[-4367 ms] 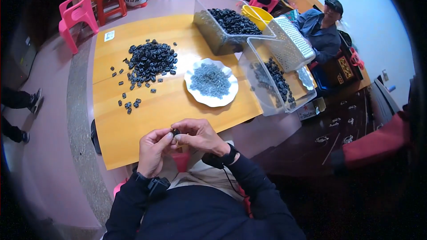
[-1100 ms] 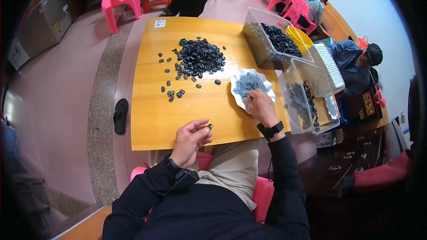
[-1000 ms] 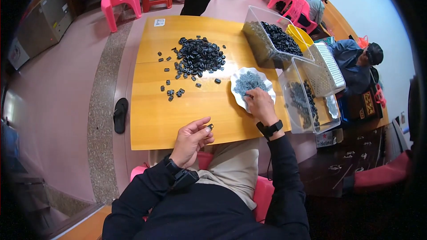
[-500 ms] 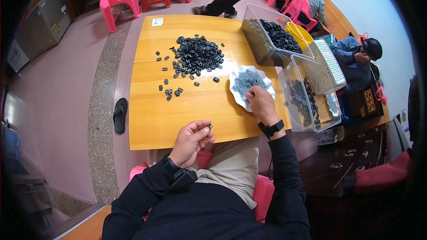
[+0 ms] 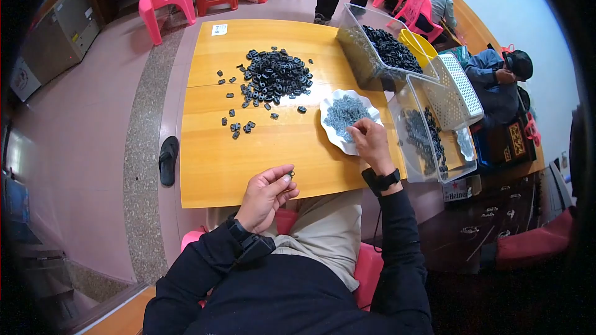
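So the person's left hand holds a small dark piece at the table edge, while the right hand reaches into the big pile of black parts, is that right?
Not quite. In the head view the right hand rests on the white plate of small grey pieces, not in the pile of black parts. The left hand does hold a small dark piece at the table edge.

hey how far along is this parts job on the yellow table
Done: it seems the clear bin at right, which holds dark parts. In hand: the left hand pinches one small black part, while the right hand reaches into the white plate of small grey pieces. Left: a large black pile and strays on the table, so plenty remains.
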Motion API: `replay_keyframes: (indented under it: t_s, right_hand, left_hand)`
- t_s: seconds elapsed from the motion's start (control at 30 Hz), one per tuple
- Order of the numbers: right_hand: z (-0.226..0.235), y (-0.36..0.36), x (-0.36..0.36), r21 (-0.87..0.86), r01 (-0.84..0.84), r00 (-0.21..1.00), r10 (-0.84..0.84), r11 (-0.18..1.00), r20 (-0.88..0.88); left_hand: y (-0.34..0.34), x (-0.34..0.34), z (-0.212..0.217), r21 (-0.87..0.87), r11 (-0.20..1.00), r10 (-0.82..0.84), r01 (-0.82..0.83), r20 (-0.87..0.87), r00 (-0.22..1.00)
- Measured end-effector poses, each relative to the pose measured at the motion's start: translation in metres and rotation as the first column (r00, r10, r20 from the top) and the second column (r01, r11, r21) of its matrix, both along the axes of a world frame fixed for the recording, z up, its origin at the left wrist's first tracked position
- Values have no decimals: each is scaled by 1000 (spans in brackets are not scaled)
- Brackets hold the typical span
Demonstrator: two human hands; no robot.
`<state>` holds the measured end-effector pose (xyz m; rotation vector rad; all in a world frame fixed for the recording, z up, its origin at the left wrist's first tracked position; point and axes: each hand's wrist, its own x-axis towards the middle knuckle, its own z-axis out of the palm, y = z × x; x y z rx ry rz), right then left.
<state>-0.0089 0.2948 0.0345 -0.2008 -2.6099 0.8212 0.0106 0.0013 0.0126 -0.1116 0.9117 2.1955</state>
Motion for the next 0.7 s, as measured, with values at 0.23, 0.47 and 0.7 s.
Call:
replay_keyframes:
  t_s: [0.23,0.47,0.7]
  right_hand:
    - [19,-33,16,-516,-54,995,90,855,46]
    - [7,-86,32,-798,-230,918,397,557,13]
    - [8,-108,34,-755,-272,890,455,597,40]
  left_hand:
    - [0,1,0,-2,1000,24,-24,-7,1000]
    - [3,4,-1,-25,998,62,-64,-86,994]
    - [2,2,-4,-56,998,14,-21,-127,992]
